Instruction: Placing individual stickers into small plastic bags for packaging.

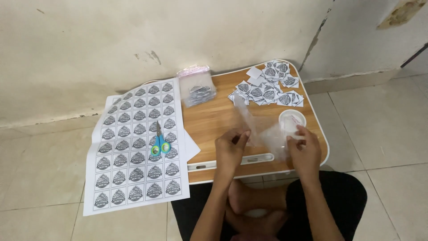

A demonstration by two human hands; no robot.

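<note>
Both my hands hold a small clear plastic bag (267, 131) above the front of a low wooden table (214, 118). My left hand (231, 149) pinches the bag's left edge between thumb and fingers. My right hand (304, 149) grips its right side, just below a small round white cup (292, 119). A pile of cut square black-and-white labels (267, 87) lies at the table's far right. At the far left of the table sits a stack of clear plastic bags (197, 85).
A large printed sheet of labels (133, 147) hangs off the table's left side over the tiled floor, with blue-handled scissors (159, 143) lying on it. A plastered wall rises behind the table. My crossed legs are under the front edge.
</note>
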